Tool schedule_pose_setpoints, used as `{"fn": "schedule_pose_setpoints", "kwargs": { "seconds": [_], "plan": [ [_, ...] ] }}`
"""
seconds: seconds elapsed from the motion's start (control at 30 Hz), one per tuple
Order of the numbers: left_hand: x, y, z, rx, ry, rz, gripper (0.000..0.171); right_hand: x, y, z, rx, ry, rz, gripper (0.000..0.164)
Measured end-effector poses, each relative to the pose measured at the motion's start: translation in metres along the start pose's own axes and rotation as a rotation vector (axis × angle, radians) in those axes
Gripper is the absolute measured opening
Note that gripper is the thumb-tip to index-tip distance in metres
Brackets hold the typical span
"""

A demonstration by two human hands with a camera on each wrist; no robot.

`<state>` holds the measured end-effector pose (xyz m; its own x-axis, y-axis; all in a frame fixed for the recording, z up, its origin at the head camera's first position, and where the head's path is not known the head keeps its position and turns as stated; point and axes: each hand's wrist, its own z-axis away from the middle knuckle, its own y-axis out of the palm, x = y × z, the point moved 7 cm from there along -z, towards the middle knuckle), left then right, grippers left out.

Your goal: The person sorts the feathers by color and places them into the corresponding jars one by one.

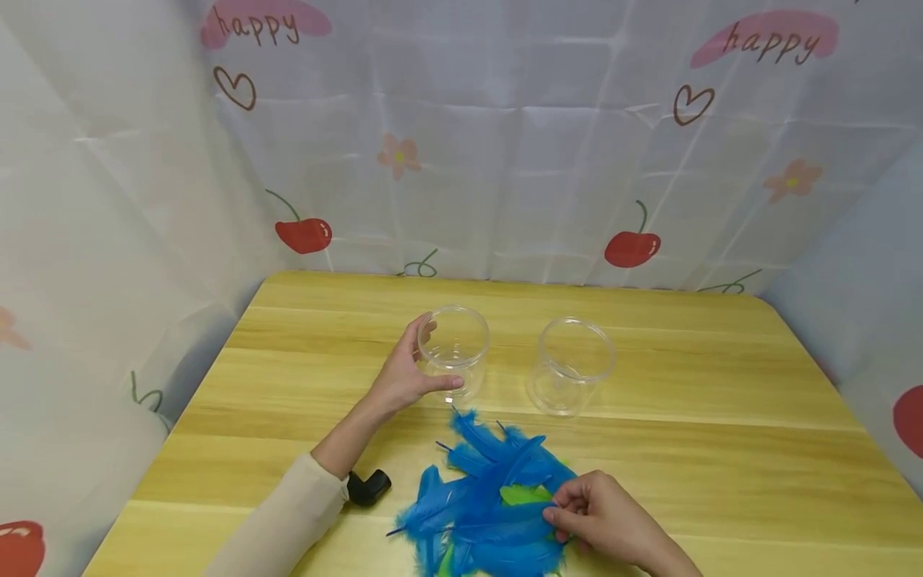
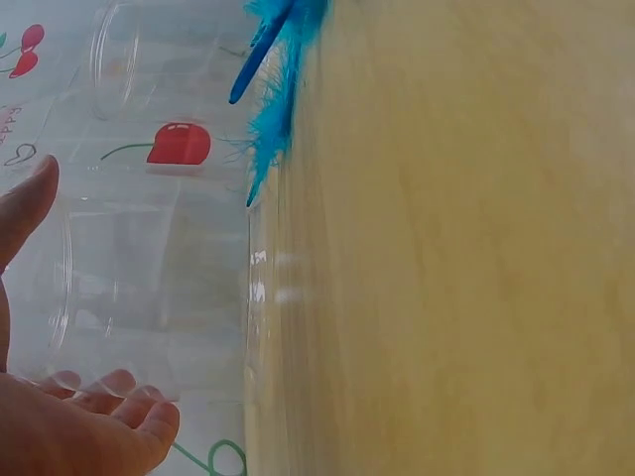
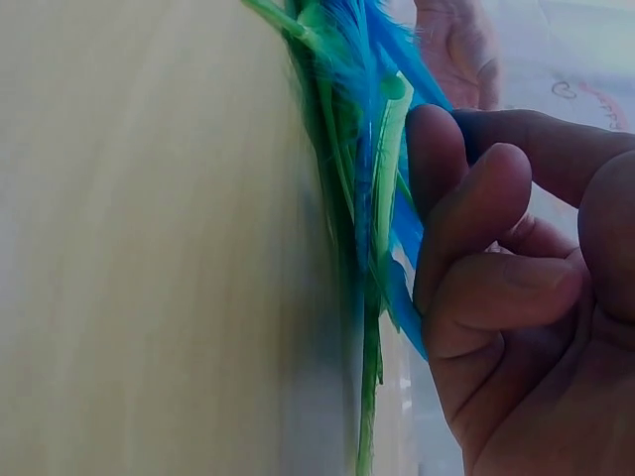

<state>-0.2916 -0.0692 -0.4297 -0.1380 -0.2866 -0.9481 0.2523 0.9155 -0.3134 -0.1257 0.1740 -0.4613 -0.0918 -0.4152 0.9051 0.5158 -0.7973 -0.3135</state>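
Observation:
My left hand (image 1: 402,375) holds a clear plastic cup (image 1: 470,370) from its left side, thumb across the front and fingers round the back. The cup stands upright, its mouth up. At the front of the table my right hand (image 1: 609,519) pinches a blue feather (image 1: 508,525) between thumb and index finger, at the right edge of a loose pile of blue feathers (image 1: 472,433). Green feathers (image 1: 525,495) show among them. In the right wrist view, green feather shafts (image 3: 369,397) lie just beside the curled fingers.
A second clear plastic cup (image 1: 566,393) stands upright to the right of the held one. Near the left sleeve is a black object (image 1: 369,487), partly hidden by the arm. Behind the wooden table (image 1: 692,361) hangs a white printed curtain (image 1: 505,160).

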Motion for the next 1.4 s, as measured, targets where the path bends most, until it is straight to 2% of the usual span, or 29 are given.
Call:
{"fn": "schedule_pose_setpoints", "kwargs": {
  "seconds": [0.33, 0.9, 1.4],
  "plan": [
    [0.001, -0.001, -0.001, 0.002, 0.002, -0.012, 0.107, 0.008, 0.000, 0.000, 0.018, -0.050, 0.015, 0.019],
    [-0.001, 0.000, -0.001, 0.012, -0.003, 0.005, 0.107, 0.026, -0.011, 0.011, -0.014, -0.160, -0.111, 0.019],
    [-0.001, 0.000, 0.000, 0.012, -0.007, 0.005, 0.107, 0.037, -0.035, 0.019, -0.189, -0.189, -0.123, 0.019]
  ]
}}
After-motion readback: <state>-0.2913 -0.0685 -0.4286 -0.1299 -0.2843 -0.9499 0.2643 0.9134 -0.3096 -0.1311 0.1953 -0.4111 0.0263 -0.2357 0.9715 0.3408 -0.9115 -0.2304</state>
